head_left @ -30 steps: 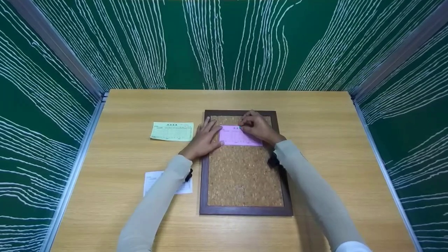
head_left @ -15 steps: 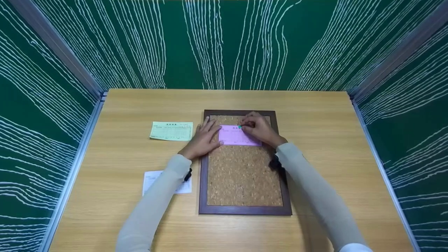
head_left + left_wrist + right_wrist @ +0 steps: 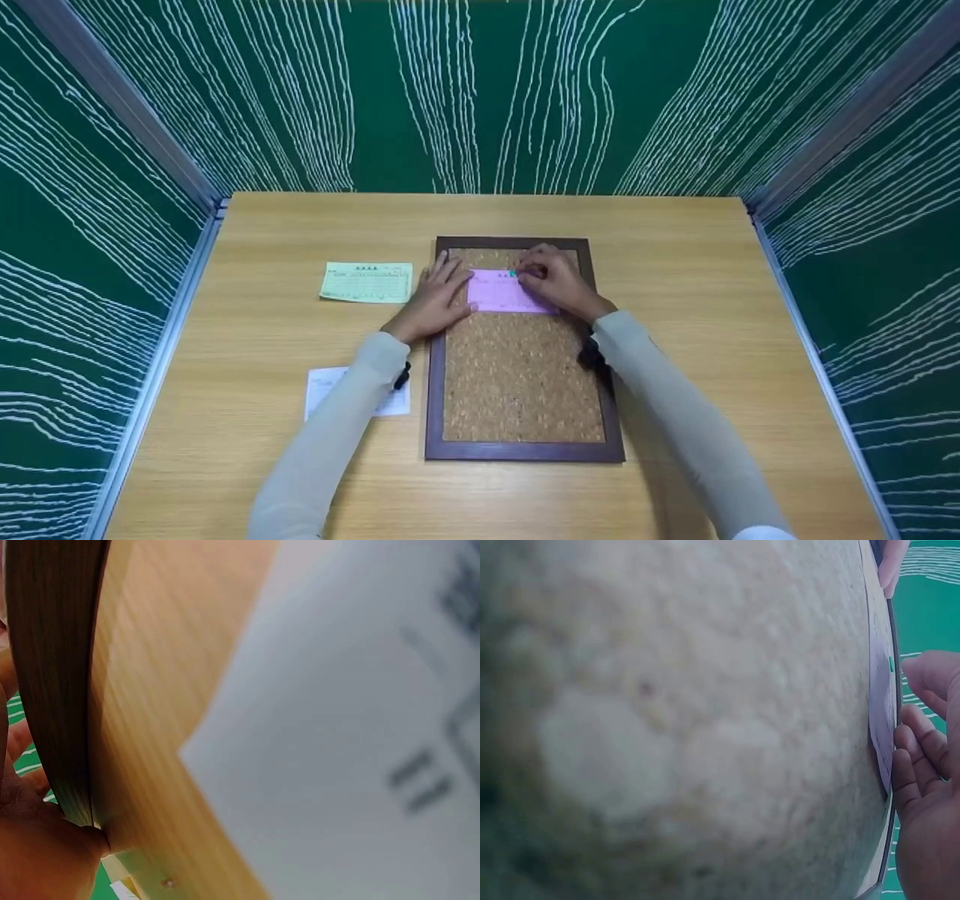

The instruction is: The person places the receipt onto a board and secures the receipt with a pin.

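A pink slip of paper (image 3: 501, 294) with printed lines lies flat on the upper part of a cork board (image 3: 525, 375) in a dark brown frame. A small green pushpin (image 3: 513, 274) stands at the slip's top edge. My left hand (image 3: 436, 298) is spread over the board's left frame, fingertips and thumb at the slip's left edge. My right hand (image 3: 556, 281) lies over the slip's right part, its loosely bent fingers right beside the pin. In the right wrist view a narrow gap shows between the thumb (image 3: 930, 671) and the pushpin (image 3: 891, 664).
A green printed slip (image 3: 366, 283) lies on the wooden table (image 3: 712, 337) left of the board. Nearer, a white slip (image 3: 322, 384) lies partly under the left forearm in the head view. Green walls with white lines (image 3: 525, 97) enclose the table.
My right fingers have drawn back slightly to the right of the pushpin, which shows more. The left hand and the slips have stayed in place.
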Action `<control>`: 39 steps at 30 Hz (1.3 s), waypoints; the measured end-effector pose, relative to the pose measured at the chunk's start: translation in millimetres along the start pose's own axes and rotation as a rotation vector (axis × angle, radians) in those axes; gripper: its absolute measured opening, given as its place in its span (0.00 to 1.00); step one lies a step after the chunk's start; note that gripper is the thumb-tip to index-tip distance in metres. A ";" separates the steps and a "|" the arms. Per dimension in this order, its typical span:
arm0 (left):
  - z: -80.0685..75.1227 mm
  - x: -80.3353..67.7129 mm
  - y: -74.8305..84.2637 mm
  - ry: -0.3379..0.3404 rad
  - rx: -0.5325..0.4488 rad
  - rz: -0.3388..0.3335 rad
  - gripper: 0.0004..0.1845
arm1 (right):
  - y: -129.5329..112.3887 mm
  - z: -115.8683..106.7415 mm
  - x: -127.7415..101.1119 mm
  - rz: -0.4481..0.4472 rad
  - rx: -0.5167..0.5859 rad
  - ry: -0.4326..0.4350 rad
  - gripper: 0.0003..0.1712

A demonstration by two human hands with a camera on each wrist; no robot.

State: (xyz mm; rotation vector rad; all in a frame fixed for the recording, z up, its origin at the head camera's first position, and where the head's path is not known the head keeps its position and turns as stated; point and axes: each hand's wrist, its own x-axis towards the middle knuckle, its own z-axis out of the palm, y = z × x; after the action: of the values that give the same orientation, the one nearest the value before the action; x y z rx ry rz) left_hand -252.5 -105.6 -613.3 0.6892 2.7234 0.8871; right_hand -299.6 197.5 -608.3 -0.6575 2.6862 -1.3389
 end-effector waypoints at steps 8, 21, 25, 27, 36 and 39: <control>0.0 -0.2 1.0 0.002 0.008 0.009 0.40 | -4.7 -4.0 -8.2 0.035 0.016 -0.020 0.10; -0.2 0.4 -0.2 -0.004 -0.007 0.006 0.41 | -5.0 -21.6 -23.0 0.076 0.038 0.004 0.17; -0.8 -0.1 0.2 -0.001 -0.007 -0.002 0.41 | -6.4 -26.1 -27.0 0.108 0.045 0.014 0.19; -1.2 -0.1 0.6 -0.003 -0.003 -0.001 0.41 | -6.1 -28.0 -28.8 0.117 0.044 0.024 0.20; -1.1 -0.4 0.3 0.005 -0.013 0.019 0.39 | 1.1 -35.9 -39.6 0.062 -0.011 0.089 0.21; -1.3 -0.6 0.4 0.002 -0.016 0.009 0.39 | 2.3 -39.5 -45.4 0.070 0.003 0.082 0.23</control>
State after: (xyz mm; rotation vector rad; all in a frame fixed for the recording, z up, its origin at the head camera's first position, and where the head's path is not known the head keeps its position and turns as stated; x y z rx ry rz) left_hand -252.2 -106.3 -612.1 0.6987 2.7138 0.9107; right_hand -269.0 246.6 -591.4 -0.5139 2.7420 -1.3814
